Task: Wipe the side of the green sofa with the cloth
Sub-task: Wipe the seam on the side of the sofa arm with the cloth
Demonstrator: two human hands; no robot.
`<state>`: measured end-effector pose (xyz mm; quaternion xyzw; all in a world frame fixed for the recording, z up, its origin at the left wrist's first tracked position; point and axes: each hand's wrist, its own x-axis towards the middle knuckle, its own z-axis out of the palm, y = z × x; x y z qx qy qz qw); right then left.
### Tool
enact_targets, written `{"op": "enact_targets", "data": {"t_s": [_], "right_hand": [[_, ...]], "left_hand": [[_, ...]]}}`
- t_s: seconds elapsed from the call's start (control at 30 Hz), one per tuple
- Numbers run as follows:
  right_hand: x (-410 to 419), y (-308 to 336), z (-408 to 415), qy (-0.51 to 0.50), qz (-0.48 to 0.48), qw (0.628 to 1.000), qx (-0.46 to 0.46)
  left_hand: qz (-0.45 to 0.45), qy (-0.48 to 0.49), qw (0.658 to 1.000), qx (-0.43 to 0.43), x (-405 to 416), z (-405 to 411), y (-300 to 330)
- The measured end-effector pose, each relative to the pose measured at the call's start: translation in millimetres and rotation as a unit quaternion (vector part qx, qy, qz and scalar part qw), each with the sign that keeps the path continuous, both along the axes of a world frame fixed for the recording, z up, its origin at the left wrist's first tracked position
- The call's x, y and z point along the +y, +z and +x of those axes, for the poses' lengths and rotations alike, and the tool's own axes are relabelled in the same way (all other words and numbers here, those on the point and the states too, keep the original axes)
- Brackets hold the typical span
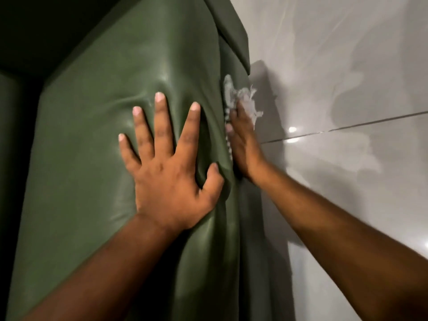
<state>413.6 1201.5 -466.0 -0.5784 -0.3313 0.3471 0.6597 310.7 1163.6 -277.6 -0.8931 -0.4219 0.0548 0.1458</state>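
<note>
Green sofa (pixel 97 140) dents under the spread left hand (pixel 169 181). Flat right hand (pixel 243 144) presses the cloth (pixel 245 96) to its side.

Glossy pale grey tiles (pixel 347 66), one dark grout line (pixel 347 126), small bright light reflections (pixel 292 129), soft shadows.

L hand (pixel 169 172) flat w/ fingers splayed, R hand (pixel 243 144) edge-on, fingers straight (both forearms extended).

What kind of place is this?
Likely a home living room, though little shows: a green leather-look sofa, glossy grey floor tiles, and a pale cloth pressed to the sofa's side.
</note>
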Motion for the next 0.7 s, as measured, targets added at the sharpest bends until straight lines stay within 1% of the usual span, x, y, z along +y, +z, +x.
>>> {"op": "enact_targets", "data": {"t_s": [0.03, 0.1, 0.17, 0.23, 0.3, 0.5, 0.6, 0.7], "right_hand": [[-25.3, -0.5, -14.5, 0.017, -0.009, 1.0, 0.0], [-84.4, 11.3, -44.4, 0.082, -0.016, 0.996, 0.02], [-99.4, 7.9, -57.4, 0.072, -0.035, 0.997, 0.003], [-77.5, 4.3, -48.8, 0.071, -0.069, 0.995, -0.012], [-44.0, 7.9, -26.5, 0.067, -0.071, 0.995, -0.038], [75.4, 20.2, 68.6, 0.044, -0.092, 0.994, 0.024], [75.8, 17.0, 61.6, 0.055, -0.073, 0.991, 0.098], [19.1, 9.9, 16.5, 0.054, -0.052, 0.99, 0.117]], "left_hand": [[0.001, -0.004, 1.0, -0.003, 1.4, 0.5, -1.4], [0.007, -0.008, 1.0, -0.013, 2.4, -0.6, -2.3], [0.016, -0.013, 1.0, -0.018, 0.6, -1.2, -3.7], [0.025, -0.02, 0.999, -0.02, -0.3, 0.0, -6.9], [0.038, -0.022, 0.999, -0.017, 2.7, -0.2, -11.7], [0.046, -0.024, 0.998, -0.019, -1.1, -1.9, -14.4], [0.047, -0.027, 0.998, -0.02, 2.4, -3.5, -11.1], [0.05, -0.023, 0.998, -0.005, -0.5, -7.7, -11.0]]}}
